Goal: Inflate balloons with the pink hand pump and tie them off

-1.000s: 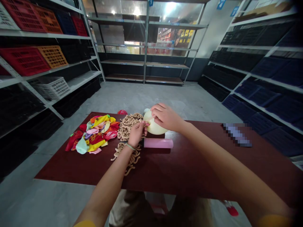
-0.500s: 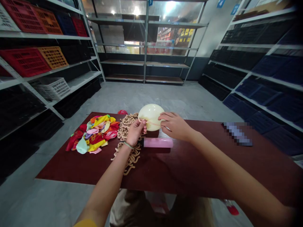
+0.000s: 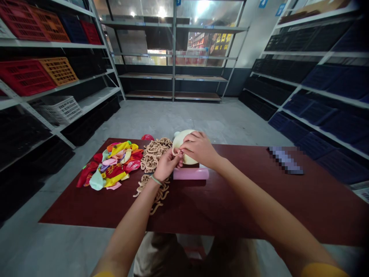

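Note:
A blown-up pale yellow balloon [image 3: 179, 141] is between my two hands above the table. My left hand [image 3: 166, 164] is closed, its thumb and fingers pinching the balloon's neck end. My right hand [image 3: 201, 149] reaches over the balloon's near side, fingertips pinched together beside the left ones at the same spot. What exactly lies between the fingertips is largely covered. Just below the hands lies a pink cylinder [image 3: 191, 174], which looks like a balloon hand pump. Tan, curly, rubbery strips [image 3: 152, 156] are heaped by my left wrist.
Flat balloons in several colours [image 3: 113, 165] are piled on the left of the dark red table [image 3: 230, 207]. A small red object [image 3: 148, 137] sits at the far edge. A blurred-out flat item [image 3: 285, 159] lies right. Shelves with crates [image 3: 59, 71] stand around.
My right hand has moved left across the balloon, and its fingertips now meet those of my left hand. The balloon has turned slightly and is more covered. The view has shifted a little.

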{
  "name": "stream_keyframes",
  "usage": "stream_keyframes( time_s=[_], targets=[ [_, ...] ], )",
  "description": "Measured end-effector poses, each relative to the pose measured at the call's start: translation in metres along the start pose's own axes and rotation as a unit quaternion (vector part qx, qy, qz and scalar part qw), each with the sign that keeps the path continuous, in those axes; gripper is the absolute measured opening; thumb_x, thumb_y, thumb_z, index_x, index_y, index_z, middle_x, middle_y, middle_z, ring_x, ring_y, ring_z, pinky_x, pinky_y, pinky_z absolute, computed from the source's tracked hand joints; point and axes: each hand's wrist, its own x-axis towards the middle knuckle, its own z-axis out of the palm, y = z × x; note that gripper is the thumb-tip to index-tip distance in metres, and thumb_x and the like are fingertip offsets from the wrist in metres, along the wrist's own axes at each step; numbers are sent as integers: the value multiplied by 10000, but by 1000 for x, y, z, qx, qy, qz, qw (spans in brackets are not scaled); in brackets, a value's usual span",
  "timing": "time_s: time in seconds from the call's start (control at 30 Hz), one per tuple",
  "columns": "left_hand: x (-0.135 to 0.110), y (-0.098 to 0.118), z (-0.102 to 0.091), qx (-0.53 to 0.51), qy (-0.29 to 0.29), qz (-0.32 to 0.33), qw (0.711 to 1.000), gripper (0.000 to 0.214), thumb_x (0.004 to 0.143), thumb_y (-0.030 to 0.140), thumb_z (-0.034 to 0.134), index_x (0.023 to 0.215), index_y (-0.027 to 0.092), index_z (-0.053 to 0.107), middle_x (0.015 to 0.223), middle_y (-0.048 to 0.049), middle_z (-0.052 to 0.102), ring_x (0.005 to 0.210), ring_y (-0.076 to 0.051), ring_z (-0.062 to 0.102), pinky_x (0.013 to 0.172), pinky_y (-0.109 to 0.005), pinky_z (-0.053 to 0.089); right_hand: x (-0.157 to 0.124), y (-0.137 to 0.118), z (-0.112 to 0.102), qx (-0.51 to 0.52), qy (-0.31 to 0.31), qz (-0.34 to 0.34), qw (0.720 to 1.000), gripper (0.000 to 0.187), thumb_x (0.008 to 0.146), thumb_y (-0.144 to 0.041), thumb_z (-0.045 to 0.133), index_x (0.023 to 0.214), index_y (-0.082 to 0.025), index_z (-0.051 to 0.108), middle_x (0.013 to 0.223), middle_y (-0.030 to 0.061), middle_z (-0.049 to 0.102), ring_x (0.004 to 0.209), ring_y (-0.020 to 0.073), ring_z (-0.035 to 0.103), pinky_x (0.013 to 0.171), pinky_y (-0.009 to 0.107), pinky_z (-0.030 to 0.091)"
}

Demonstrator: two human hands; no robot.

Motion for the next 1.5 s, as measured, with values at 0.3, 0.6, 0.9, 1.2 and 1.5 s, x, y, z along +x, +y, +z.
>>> stream_keyframes(
  time_s=[0.3,0.6,0.9,1.2,1.5],
  targets=[
    [-2,3,5,52,111,37,992,224,823,378,647,821,201,510,561,54,579,434,-106,541,476,-228,447,-5,-17,11,-46,2,0,999,104,879,-245,505,839,-211,595,1048,87,629,1023,269,458,865,421,303],
    [-4,-6,6,71,166,100,978,216,874,398,601,864,217,483,611,42,581,501,-113,551,521,-239,454,-16,-25,13,73,60,20,995,186,942,-272,463,897,-220,636,994,74,644,1025,243,518,943,421,369],
    [-8,-12,3,74,113,113,984,271,875,466,617,912,198,592,679,6,610,555,-125,580,539,-255,493,-22,-11,21,204,100,50,973,143,911,-299,579,939,-229,700,1098,84,601,1226,232,493,1057,469,390],
    [-7,-19,2,114,118,129,978,249,864,419,652,913,181,708,679,-14,659,557,-117,599,539,-225,483,-33,-15,28,225,159,87,957,122,892,-289,606,824,-212,673,1070,89,608,1218,242,504,1056,447,394],
    [-4,-20,0,242,125,189,944,228,911,356,607,980,190,747,750,-30,714,586,-121,626,567,-228,503,-53,-26,45,6,215,160,964,49,857,-182,583,864,-208,624,1041,77,613,1023,241,500,913,393,402]
  ],
)
